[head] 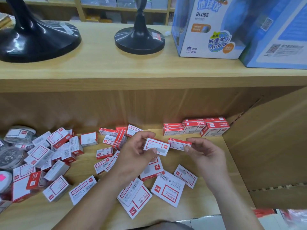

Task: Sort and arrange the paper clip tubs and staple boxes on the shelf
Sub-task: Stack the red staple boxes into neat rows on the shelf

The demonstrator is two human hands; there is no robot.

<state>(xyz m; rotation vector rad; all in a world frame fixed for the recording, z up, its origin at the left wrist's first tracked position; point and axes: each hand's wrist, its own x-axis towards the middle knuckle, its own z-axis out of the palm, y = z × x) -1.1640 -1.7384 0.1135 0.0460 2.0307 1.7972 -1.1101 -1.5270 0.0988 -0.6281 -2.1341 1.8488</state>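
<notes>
My left hand (135, 152) holds a small red and white staple box (157, 146) above the lower wooden shelf (214, 163). My right hand (201, 151) grips another small staple box (179, 143) just beside it. Several staple boxes (167, 188) lie scattered loose over the shelf. A neat group of stacked staple boxes (196, 127) stands at the back right. Clear paper clip tubs (19, 134) sit at the far left, partly covered by boxes.
The upper shelf (116, 68) carries two black globe stands (138, 40) and blue globe cartons (207, 27). A brown cardboard box (269, 146) borders the lower shelf on the right. The shelf's front edge is near my forearms.
</notes>
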